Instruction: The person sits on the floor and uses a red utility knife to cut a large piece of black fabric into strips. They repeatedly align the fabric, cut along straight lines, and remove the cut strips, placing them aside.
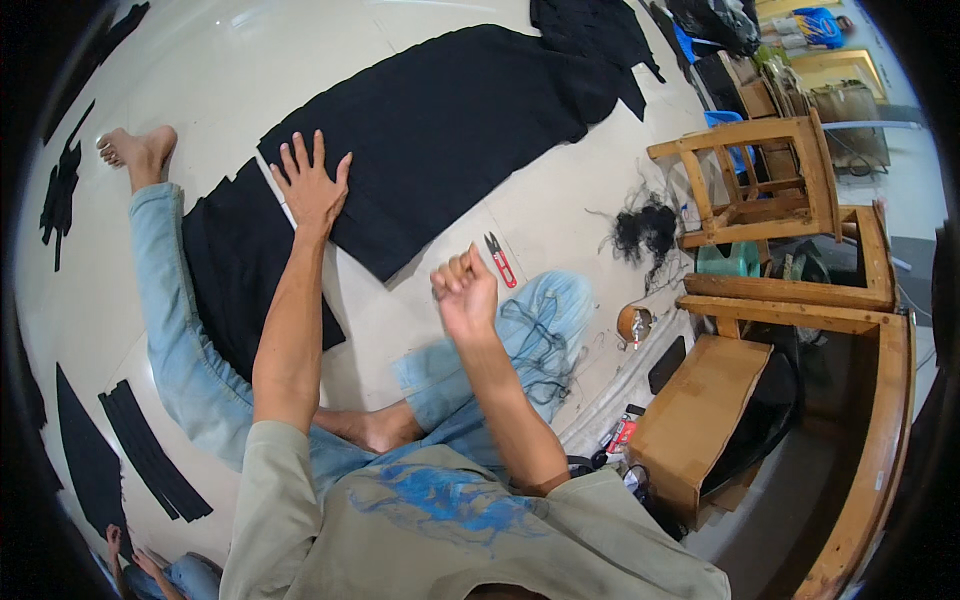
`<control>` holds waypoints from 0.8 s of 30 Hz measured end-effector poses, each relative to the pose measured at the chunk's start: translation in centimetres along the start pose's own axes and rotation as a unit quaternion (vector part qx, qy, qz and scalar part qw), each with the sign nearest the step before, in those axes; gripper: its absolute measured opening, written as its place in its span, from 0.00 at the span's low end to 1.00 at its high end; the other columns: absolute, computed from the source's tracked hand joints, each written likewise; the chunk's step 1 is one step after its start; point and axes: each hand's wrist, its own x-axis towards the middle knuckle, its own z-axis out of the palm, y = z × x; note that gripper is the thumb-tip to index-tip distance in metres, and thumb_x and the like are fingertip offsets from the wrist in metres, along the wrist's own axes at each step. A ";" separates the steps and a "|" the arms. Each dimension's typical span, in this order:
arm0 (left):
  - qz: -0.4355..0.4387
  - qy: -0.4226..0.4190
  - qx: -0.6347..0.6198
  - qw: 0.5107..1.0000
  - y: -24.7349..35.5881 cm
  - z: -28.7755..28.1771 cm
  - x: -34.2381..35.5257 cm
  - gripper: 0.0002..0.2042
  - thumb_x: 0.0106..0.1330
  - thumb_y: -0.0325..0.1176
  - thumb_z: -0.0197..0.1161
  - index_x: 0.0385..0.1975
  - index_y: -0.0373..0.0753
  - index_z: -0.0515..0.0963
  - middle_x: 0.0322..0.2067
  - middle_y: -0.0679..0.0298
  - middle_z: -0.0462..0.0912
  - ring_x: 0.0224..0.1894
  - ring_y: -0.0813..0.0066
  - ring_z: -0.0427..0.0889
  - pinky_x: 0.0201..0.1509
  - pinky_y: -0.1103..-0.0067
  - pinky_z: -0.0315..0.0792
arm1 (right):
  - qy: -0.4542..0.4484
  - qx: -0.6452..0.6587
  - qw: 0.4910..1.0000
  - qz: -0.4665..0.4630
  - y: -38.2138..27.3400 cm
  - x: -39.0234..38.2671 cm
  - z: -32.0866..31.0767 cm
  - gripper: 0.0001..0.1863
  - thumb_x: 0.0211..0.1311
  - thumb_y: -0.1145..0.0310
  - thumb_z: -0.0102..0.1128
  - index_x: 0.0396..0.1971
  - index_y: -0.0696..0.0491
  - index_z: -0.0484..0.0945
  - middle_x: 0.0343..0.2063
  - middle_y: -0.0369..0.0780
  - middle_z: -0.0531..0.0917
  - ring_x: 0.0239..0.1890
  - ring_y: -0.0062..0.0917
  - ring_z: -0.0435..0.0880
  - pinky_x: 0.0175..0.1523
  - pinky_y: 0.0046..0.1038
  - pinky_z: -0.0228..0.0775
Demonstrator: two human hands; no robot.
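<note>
My left hand (311,188) lies with fingers spread on a large black fabric piece (440,120) on the pale tiled floor. A second black fabric piece (240,260) lies left of it, partly under my left forearm. My right hand (464,292) is raised palm up near my bent right knee, its fingers curled closed; I cannot make out whether they hold anything small. Red-handled thread snips (501,265) lie just beside it. Loose dark threads (545,355) rest on my jeans.
Wooden stools (735,140), a cardboard box (705,415) and a tangle of black scraps (640,230) fill the right side. Black strips (150,450) lie at lower left, beside another person's hands (145,560). A person in blue (820,28) is at upper right.
</note>
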 end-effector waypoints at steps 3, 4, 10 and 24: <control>-0.005 -0.016 0.008 1.000 0.3 -0.5 0.2 0.35 0.73 0.64 0.44 0.75 0.54 0.58 0.77 0.57 0.52 0.79 0.52 0.46 0.78 0.49 0.39 | 0.021 -0.082 0.996 0.011 -3.9 -6.2 -3.6 0.20 0.79 0.62 0.46 0.21 0.45 0.61 0.13 0.28 0.58 0.15 0.15 0.56 0.31 0.24 0.58; -0.004 -0.017 0.011 1.000 0.5 -0.6 0.2 0.35 0.73 0.64 0.43 0.76 0.54 0.58 0.77 0.58 0.52 0.79 0.52 0.46 0.78 0.48 0.39 | 0.073 -0.118 0.990 0.002 -6.7 -9.4 -4.5 0.21 0.79 0.63 0.47 0.20 0.44 0.60 0.13 0.27 0.57 0.14 0.15 0.55 0.31 0.24 0.57; 0.000 0.026 -0.006 1.000 0.1 0.9 0.1 0.34 0.73 0.62 0.47 0.74 0.52 0.62 0.75 0.55 0.56 0.77 0.49 0.50 0.77 0.47 0.40 | 0.356 -0.043 0.932 -0.061 -20.9 -28.8 -18.1 0.21 0.76 0.64 0.51 0.18 0.44 0.63 0.12 0.27 0.54 0.13 0.15 0.51 0.25 0.21 0.51; 0.049 0.048 -0.054 0.996 -2.6 1.1 1.8 0.38 0.74 0.65 0.42 0.76 0.46 0.56 0.76 0.48 0.50 0.79 0.47 0.43 0.79 0.48 0.33 | -0.066 -0.783 0.597 -0.163 -1.9 -6.2 0.9 0.24 0.67 0.59 0.64 0.53 0.63 0.77 0.48 0.53 0.83 0.53 0.43 0.83 0.58 0.39 0.72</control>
